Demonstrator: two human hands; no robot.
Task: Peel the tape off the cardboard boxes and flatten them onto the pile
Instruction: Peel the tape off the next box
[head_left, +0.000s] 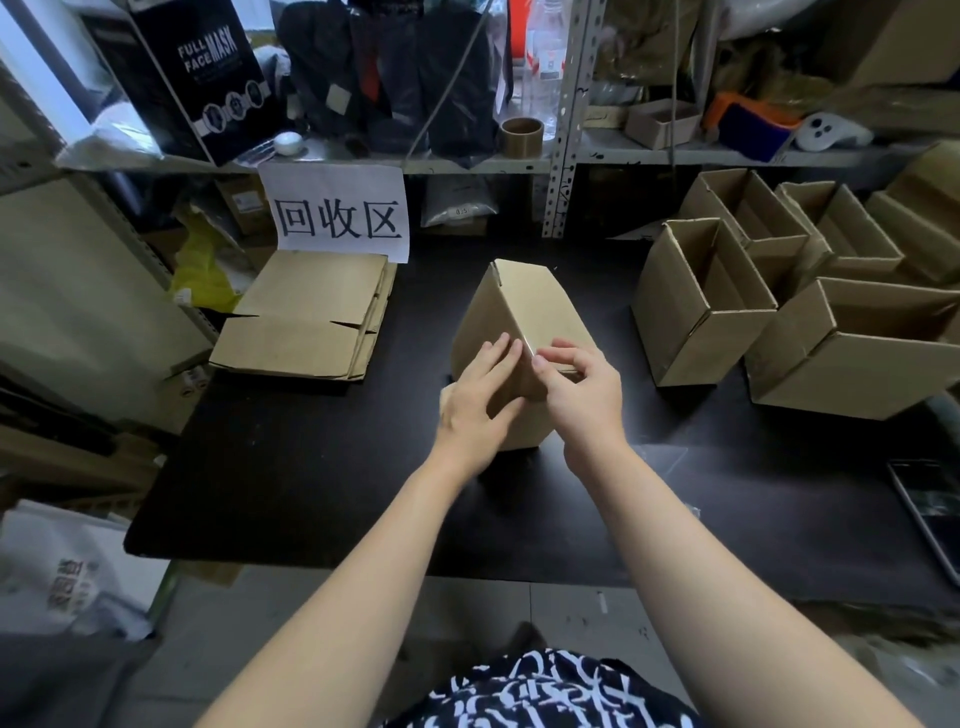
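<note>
- The cardboard box (524, 296) stands tipped up on the black table (311, 467), right in front of you. One sharp corner edge points up like a roof.
- That top edge is the long line of the box. It runs from your fingers straight away from you.
- Your left hand (478, 395) lies on the left side of the box. Its fingers are straight and close together, and they press flat on the cardboard.
- Your right hand (582, 384) is on the right side of the box, at the near end of the top edge. Its thumb and first finger pinch the tape (529, 344), a small shiny strip there. The other fingers are curled.
- Your right hand is the one on the tape, so I think the pull goes along the top edge, away from you, while your left hand holds the box.
- The pile (306, 317) of flat boxes lies to the left of the box, well apart.
- More open boxes (696, 306) wait to the right of the box.
</note>
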